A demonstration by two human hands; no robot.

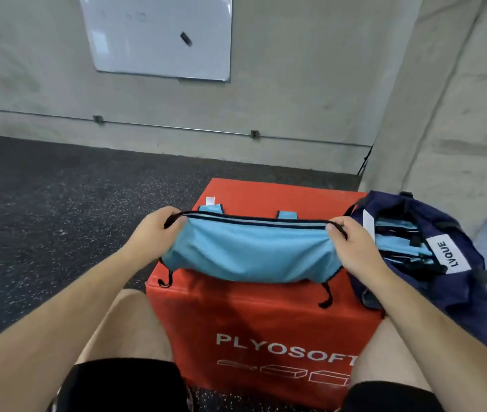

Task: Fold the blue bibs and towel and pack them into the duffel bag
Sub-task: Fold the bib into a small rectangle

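A light blue bib with black trim hangs folded above the red foam box, its black-edged top stretched taut between my hands. My left hand pinches its left end, and my right hand pinches its right end. Black straps dangle from the bib's lower corners. Two blue shoulder tabs stick up behind the fold. The navy duffel bag lies open on the box's right side, touching my right hand, with folded blue bibs visible inside. No towel can be made out.
The red box stands on dark speckled rubber flooring. A concrete wall with a whiteboard is behind, and a concrete pillar rises at the right. My bare knees flank the box's front.
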